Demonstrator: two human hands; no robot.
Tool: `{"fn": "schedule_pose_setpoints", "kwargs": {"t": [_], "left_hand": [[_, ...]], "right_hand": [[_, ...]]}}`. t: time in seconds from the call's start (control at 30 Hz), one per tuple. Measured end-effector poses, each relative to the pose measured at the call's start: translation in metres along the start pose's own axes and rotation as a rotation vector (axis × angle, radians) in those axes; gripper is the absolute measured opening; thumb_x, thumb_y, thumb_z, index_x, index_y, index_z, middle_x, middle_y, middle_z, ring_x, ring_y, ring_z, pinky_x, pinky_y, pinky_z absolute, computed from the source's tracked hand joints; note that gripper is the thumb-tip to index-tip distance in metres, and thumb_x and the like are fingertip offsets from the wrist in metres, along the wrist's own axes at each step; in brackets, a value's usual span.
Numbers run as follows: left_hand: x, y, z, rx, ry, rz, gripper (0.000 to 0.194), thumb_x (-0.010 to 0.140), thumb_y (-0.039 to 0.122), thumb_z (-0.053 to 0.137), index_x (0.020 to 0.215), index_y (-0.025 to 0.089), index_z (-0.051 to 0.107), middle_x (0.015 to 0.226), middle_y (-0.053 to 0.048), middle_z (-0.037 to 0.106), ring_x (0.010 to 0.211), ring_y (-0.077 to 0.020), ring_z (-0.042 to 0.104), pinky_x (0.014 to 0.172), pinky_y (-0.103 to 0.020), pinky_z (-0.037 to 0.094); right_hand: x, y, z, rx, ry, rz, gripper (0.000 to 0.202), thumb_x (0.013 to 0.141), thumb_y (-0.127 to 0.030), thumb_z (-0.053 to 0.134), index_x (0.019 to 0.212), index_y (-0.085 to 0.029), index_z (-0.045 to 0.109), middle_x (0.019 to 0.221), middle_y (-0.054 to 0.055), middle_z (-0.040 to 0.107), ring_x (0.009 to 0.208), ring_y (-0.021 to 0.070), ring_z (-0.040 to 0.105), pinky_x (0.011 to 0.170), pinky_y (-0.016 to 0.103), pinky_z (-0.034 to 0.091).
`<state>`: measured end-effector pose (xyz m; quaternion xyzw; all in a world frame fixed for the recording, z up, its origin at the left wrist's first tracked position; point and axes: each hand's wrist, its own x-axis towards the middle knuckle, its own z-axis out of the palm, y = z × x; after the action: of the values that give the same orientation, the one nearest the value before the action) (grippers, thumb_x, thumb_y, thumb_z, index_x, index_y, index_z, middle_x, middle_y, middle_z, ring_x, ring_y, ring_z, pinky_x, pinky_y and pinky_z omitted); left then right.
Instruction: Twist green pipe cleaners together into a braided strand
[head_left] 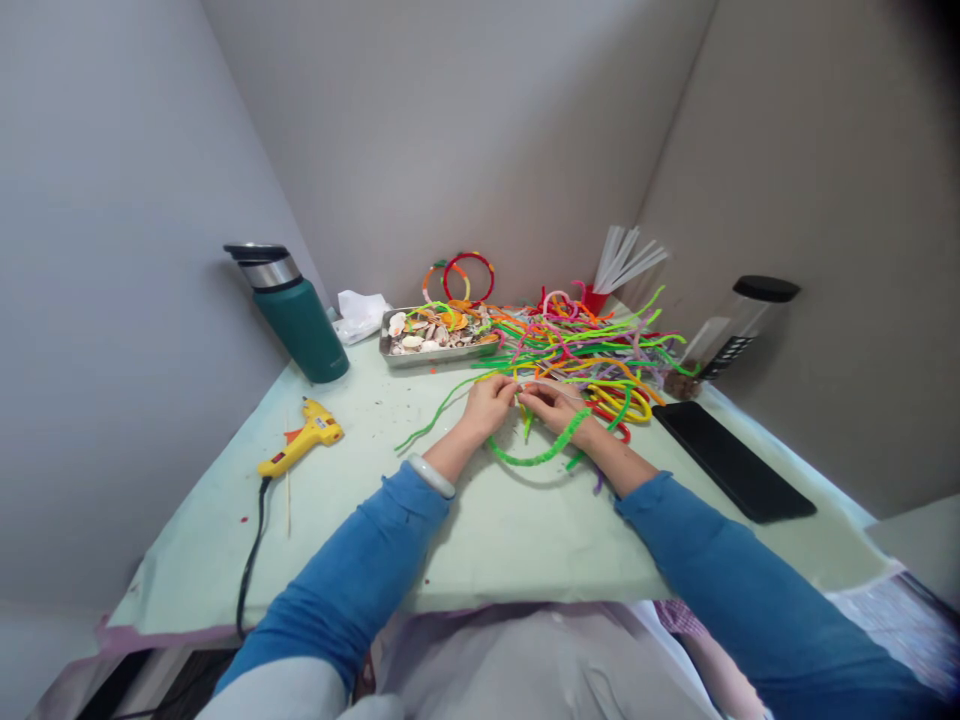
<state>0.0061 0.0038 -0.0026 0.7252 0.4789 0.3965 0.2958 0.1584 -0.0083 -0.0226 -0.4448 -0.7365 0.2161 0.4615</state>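
Both hands meet over the middle of the table, around a hoop (529, 461) partly wrapped in bright green pipe cleaner. A thin pale stretch of it shows bare near my fingers. My left hand (490, 404) pinches the hoop's far side with fingers closed. Close beside it, my right hand (553, 406) is closed at the same spot, the green curve passing over its wrist. Fingers hide the exact grip point. A loose green pipe cleaner (431, 425) trails left of my left hand. Under and behind my right hand lie yellow pipe cleaners (630, 402).
Behind are a metal tray (442, 355) of shells, two finished hoops (469, 277) and a heap of pipe cleaners (577, 335). A yellow glue gun (304, 438) and teal bottle (302, 330) stand left; a black phone-like slab (731, 460) and clear bottle (724, 335) are right.
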Motion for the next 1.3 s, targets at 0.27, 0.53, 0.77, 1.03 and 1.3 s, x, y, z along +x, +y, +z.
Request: {"fn": "schedule_pose_setpoints", "kwargs": {"t": [0.27,0.53,0.77,1.03,1.3], "left_hand": [[0.001,-0.006,0.002,-0.017,-0.002,0.031,0.026,0.079,0.031,0.043,0.067,0.014,0.059,0.056,0.002,0.053,0.059,-0.0088,0.047,0.057,-0.019,0.035],[0.004,-0.011,0.006,-0.065,-0.071,0.075,0.027,0.081,0.027,0.042,0.090,0.014,0.064,0.073,-0.002,0.063,0.071,-0.0115,0.055,0.067,-0.022,0.042],[0.004,-0.011,0.006,-0.063,-0.093,0.127,0.027,0.081,0.023,0.042,0.094,0.016,0.065,0.094,-0.004,0.066,0.085,-0.0136,0.058,0.080,-0.025,0.044],[0.003,-0.007,0.004,0.006,-0.119,0.151,0.029,0.082,0.018,0.040,0.099,0.016,0.064,0.102,-0.005,0.065,0.095,-0.0147,0.057,0.088,-0.028,0.043],[0.003,-0.005,0.004,0.006,-0.134,0.166,0.033,0.080,0.015,0.039,0.102,0.015,0.064,0.106,-0.006,0.064,0.099,-0.0150,0.056,0.092,-0.028,0.042]], "right_hand": [[0.000,0.000,0.000,-0.041,-0.007,-0.002,0.026,0.077,-0.041,0.053,0.072,-0.018,0.064,0.067,0.000,0.059,0.062,0.0125,0.049,0.057,0.024,0.037],[0.002,0.004,0.001,0.087,-0.012,0.027,0.027,0.074,-0.043,0.055,0.073,-0.016,0.062,0.063,0.001,0.057,0.055,0.0116,0.046,0.051,0.024,0.036],[0.002,0.005,-0.001,0.081,-0.035,0.028,0.027,0.074,-0.041,0.055,0.071,-0.015,0.061,0.061,0.000,0.054,0.055,0.0106,0.044,0.052,0.023,0.034],[0.002,0.000,-0.003,0.111,-0.092,0.051,0.028,0.076,-0.041,0.055,0.071,-0.014,0.061,0.059,-0.001,0.051,0.052,0.0091,0.040,0.050,0.022,0.031],[0.001,-0.005,-0.007,0.146,-0.088,0.092,0.031,0.076,-0.045,0.053,0.068,-0.015,0.058,0.049,-0.003,0.043,0.048,0.0096,0.038,0.047,0.023,0.029]]}}
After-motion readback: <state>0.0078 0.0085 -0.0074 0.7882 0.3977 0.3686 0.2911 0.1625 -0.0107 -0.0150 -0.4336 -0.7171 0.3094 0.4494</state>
